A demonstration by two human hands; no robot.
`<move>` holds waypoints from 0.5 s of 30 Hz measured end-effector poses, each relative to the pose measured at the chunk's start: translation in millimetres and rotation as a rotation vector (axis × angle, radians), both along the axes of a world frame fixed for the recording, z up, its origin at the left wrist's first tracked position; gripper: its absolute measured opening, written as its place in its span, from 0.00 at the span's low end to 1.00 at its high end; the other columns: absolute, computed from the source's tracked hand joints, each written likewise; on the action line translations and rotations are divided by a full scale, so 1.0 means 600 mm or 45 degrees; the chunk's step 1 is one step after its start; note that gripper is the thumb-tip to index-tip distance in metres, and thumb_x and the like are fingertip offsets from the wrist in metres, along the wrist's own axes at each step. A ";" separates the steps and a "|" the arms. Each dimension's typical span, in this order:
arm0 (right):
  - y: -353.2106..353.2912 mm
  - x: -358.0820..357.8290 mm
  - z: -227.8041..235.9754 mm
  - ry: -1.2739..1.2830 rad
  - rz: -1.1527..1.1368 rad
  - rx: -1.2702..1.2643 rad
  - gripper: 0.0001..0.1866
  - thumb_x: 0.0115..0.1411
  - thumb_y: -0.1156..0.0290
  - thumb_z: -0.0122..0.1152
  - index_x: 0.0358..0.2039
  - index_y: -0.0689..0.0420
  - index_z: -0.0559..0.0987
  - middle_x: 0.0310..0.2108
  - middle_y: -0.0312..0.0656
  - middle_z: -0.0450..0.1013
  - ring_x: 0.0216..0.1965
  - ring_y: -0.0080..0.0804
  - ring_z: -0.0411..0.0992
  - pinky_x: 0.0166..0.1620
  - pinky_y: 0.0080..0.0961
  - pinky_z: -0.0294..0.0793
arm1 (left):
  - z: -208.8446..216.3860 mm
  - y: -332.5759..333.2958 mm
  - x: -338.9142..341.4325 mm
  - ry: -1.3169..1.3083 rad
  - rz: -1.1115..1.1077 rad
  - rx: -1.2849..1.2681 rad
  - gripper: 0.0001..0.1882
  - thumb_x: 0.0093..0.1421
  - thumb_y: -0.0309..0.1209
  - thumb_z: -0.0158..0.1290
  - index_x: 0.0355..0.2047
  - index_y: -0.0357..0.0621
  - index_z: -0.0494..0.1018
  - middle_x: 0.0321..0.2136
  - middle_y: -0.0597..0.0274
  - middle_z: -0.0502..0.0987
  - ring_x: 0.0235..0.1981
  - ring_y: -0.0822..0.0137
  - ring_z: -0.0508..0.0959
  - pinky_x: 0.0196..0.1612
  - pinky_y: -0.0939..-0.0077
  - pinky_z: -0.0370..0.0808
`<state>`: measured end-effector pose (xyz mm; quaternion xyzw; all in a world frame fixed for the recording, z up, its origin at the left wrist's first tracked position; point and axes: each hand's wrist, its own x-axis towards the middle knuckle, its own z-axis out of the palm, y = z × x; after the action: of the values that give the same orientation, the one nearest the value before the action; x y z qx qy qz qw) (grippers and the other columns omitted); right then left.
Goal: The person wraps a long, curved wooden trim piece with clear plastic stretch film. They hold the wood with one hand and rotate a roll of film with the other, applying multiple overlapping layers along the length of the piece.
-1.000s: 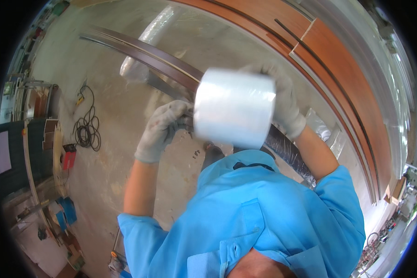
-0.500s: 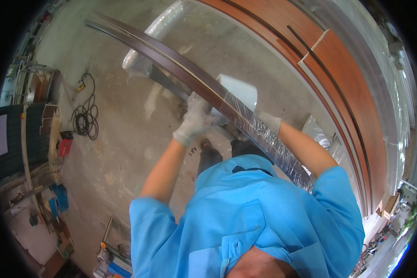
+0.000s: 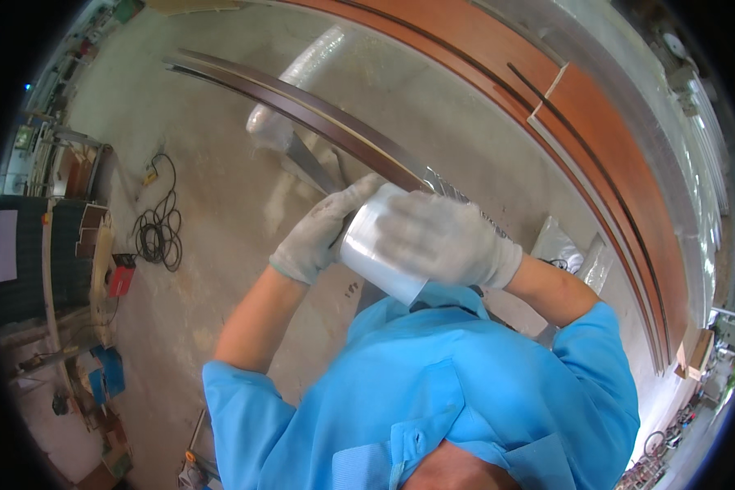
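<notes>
A roll of clear plastic film (image 3: 367,249) is between my two gloved hands, on the near side of long dark brown strips (image 3: 302,113). My right hand (image 3: 449,237), somewhat blurred, is closed over the roll's right part. My left hand (image 3: 322,229) curves round the roll's left end, its fingers close to the strips' near edge; the roll hides part of its grip. Shiny film wraps the strips (image 3: 451,190) beyond my right hand. Below the strips, a grey metal bar (image 3: 309,163) runs toward my left hand.
A larger bubble-wrap roll (image 3: 290,94) lies on the concrete floor beyond the strips. Long reddish-brown panels (image 3: 600,139) curve along the right. Coiled black cable (image 3: 157,237) and a red box (image 3: 122,275) are at left, and a silvery film bundle (image 3: 559,245) at right.
The film roll has come from behind the strips to their near side, with my right hand over it. My left hand has moved slightly left and down, to the roll's left end.
</notes>
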<state>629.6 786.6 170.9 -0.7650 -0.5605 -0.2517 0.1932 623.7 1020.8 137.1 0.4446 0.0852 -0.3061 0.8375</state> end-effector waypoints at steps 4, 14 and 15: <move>-0.044 0.068 -0.039 1.064 -0.406 0.716 0.17 0.58 0.69 0.74 0.48 0.57 0.82 0.42 0.43 0.83 0.42 0.34 0.82 0.47 0.28 0.81 | -0.036 0.055 0.028 -0.291 -0.087 0.115 0.23 0.71 0.44 0.57 0.51 0.34 0.76 0.46 0.60 0.82 0.46 0.70 0.82 0.50 0.73 0.80; -0.118 0.187 -0.313 2.751 -0.202 1.377 0.18 0.69 0.61 0.59 0.51 0.61 0.79 0.46 0.45 0.80 0.45 0.31 0.79 0.49 0.31 0.79 | -0.226 -0.024 0.130 -0.519 0.203 -0.267 0.39 0.64 0.36 0.65 0.71 0.45 0.59 0.63 0.58 0.70 0.65 0.61 0.69 0.67 0.59 0.68; -0.115 0.180 -0.332 2.889 -0.225 1.364 0.18 0.69 0.61 0.59 0.52 0.61 0.79 0.47 0.45 0.80 0.46 0.32 0.79 0.49 0.32 0.79 | -0.221 -0.031 0.136 -0.546 0.168 -0.136 0.42 0.62 0.35 0.67 0.72 0.46 0.58 0.63 0.59 0.69 0.65 0.61 0.69 0.68 0.59 0.67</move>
<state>737.5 717.6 -28.3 -0.4109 0.1463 0.3390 0.8336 705.3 1002.4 4.6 0.4480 -0.0821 -0.1534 0.8770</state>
